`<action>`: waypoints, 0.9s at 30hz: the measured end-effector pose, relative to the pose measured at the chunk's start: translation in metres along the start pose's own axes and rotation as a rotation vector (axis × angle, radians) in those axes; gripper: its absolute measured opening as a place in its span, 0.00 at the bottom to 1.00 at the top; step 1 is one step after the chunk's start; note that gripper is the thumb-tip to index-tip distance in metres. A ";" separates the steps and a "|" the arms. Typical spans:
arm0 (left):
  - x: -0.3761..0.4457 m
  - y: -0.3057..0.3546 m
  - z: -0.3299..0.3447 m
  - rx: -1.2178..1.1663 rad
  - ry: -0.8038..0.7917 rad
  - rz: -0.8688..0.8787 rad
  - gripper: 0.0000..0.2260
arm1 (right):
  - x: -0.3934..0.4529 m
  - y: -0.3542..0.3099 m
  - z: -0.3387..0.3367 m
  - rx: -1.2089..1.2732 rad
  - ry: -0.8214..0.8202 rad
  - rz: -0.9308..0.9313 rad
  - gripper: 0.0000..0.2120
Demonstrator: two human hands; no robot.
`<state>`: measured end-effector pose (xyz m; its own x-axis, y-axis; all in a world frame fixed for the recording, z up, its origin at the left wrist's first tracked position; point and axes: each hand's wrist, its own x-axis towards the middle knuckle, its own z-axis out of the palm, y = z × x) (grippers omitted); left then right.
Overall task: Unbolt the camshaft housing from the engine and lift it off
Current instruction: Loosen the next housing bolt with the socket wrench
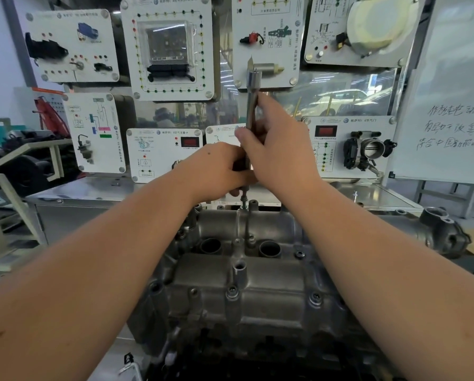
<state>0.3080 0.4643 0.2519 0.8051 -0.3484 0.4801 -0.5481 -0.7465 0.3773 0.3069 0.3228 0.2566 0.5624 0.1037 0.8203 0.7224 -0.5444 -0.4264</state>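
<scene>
The grey cast camshaft housing (238, 281) lies on the engine in the lower middle of the head view, with two round plug wells and several bolts along its edges. A long metal wrench (252, 100) stands nearly upright over the housing's far edge. Its thin bit reaches down to a bolt (244, 206) there. My right hand (279, 149) grips the wrench shaft from the right. My left hand (219, 169) holds the lower part of the tool, just above the bolt. Both forearms stretch out over the housing.
A board of white training panels (169, 48) with car parts stands right behind the engine. A whiteboard (450, 105) with handwriting is at the right. A metal bench top (93, 191) runs behind the engine. A cast pipe flange (439, 232) juts out at the right.
</scene>
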 end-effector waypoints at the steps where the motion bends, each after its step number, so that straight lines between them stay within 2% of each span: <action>1: 0.000 0.000 0.000 0.010 0.009 0.005 0.08 | 0.000 0.000 0.000 0.002 -0.007 -0.002 0.19; 4: 0.001 -0.003 0.001 0.019 0.006 0.003 0.08 | 0.002 0.001 0.001 0.034 -0.018 0.018 0.16; 10: 0.001 -0.002 0.000 0.046 0.010 0.018 0.11 | -0.002 0.001 0.002 0.034 -0.007 -0.005 0.27; 12: 0.000 -0.001 0.000 0.020 0.002 -0.001 0.06 | -0.001 0.002 0.002 0.022 0.030 -0.009 0.24; 16: 0.001 -0.002 0.002 0.054 0.017 -0.017 0.16 | 0.002 0.003 0.002 0.020 0.023 0.013 0.14; 18: 0.003 -0.004 0.003 0.074 0.013 -0.003 0.11 | 0.004 0.003 0.002 0.026 -0.003 0.027 0.16; 22: 0.002 -0.004 0.001 0.072 0.012 0.011 0.13 | 0.002 0.001 0.003 0.011 -0.031 0.009 0.21; 26: 0.003 -0.003 0.000 0.068 0.005 -0.031 0.06 | -0.001 0.000 0.002 0.027 -0.004 0.005 0.25; 27: 0.003 -0.003 0.001 0.073 0.006 -0.044 0.08 | -0.001 0.000 0.001 0.027 0.006 0.004 0.24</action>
<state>0.3122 0.4651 0.2516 0.8265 -0.3112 0.4690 -0.4940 -0.8004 0.3395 0.3066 0.3237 0.2558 0.5634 0.0966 0.8206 0.7305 -0.5222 -0.4401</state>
